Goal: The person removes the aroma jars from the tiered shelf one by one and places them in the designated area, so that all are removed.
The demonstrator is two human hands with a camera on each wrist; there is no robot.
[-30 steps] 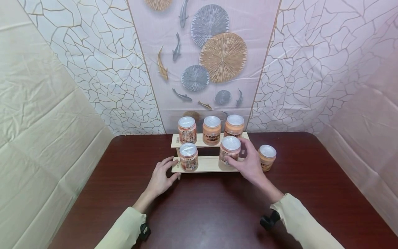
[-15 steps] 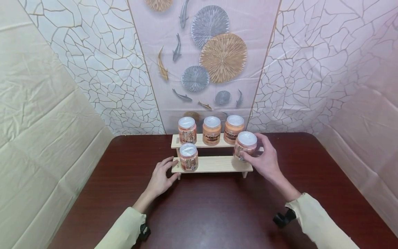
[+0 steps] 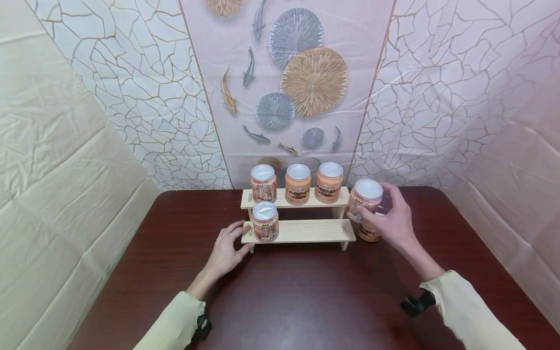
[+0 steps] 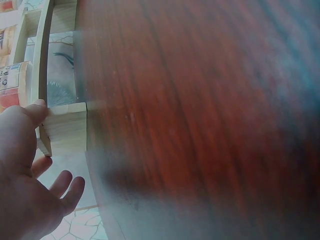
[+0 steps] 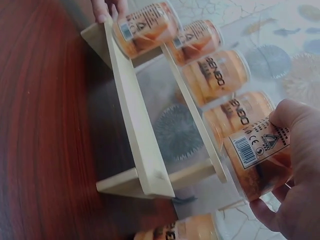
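My right hand (image 3: pixel 395 224) grips an orange jar (image 3: pixel 364 197) with a silvery lid, held up just right of a two-step wooden rack (image 3: pixel 310 231). Its back label with a barcode shows in the right wrist view. Another orange jar (image 3: pixel 369 233) stands on the table behind and below it, partly hidden. My left hand (image 3: pixel 226 247) pinches the left end of the lower board between thumb and fingers, also seen in the left wrist view beside the board (image 4: pixel 42 80). Next to those fingers a jar (image 3: pixel 266 223) stands upright on the lower step.
Along the upper step stand a left jar (image 3: pixel 263 185), a middle jar (image 3: pixel 298 187) and a right jar (image 3: pixel 329 184). The dark red wooden table (image 3: pixel 280 296) meets a patterned backdrop (image 3: pixel 288 146) behind the rack. Pale cloth walls (image 3: pixel 65 194) flank both sides.
My right hand has lifted the jar from the right part of the lower step and carried it rightward, off the rack. The left hand has stayed on the board's end.
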